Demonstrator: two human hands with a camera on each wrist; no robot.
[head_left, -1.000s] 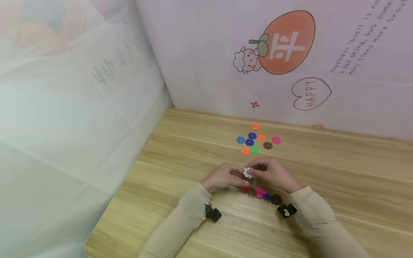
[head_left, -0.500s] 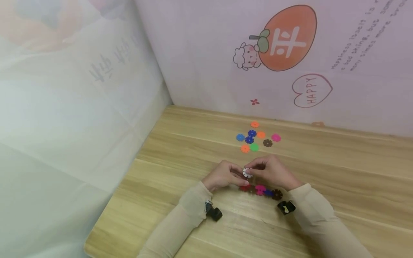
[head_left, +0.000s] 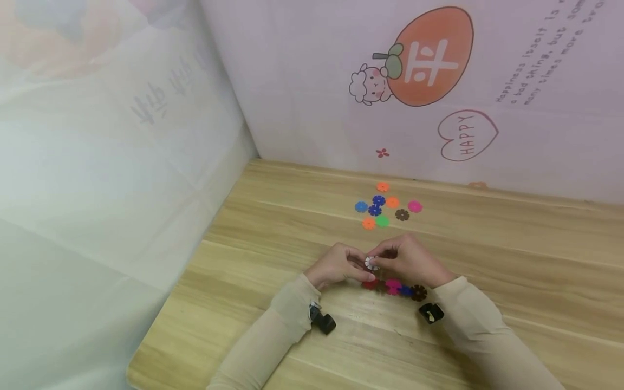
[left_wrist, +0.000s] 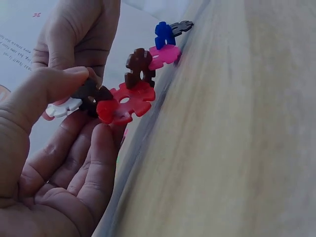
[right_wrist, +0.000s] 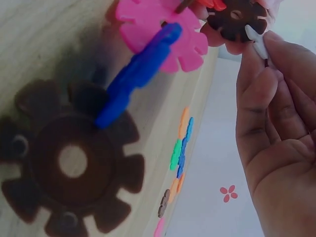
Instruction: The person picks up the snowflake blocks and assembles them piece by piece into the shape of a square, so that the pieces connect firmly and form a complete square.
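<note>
My left hand (head_left: 338,265) pinches a dark brown notched disc (left_wrist: 90,96) at one end of a chain of interlocked plastic discs. From there the chain runs through a red disc (left_wrist: 126,104), a brown disc (left_wrist: 132,77), a pink disc (left_wrist: 165,57) and a blue disc (left_wrist: 163,33). Its far end is a brown disc (right_wrist: 39,163), large in the right wrist view. Between thumb and fingertips, my right hand (head_left: 407,261) pinches a white disc (head_left: 371,263). The white disc's edge meets the dark brown disc's rim; how deep the notches sit is hidden by fingers.
Beyond the hands, several loose discs lie on the wooden table (head_left: 273,227), among them a green disc (head_left: 382,221), a pink disc (head_left: 415,206) and a light blue disc (head_left: 361,207). A printed white cloth wall (head_left: 312,108) stands behind; another cloth (head_left: 97,216) hangs at the left.
The white disc and my right fingertips have shifted slightly left and down, closer to my left fingers. My left hand and the chain stay nearly still; the view tilts a little.
</note>
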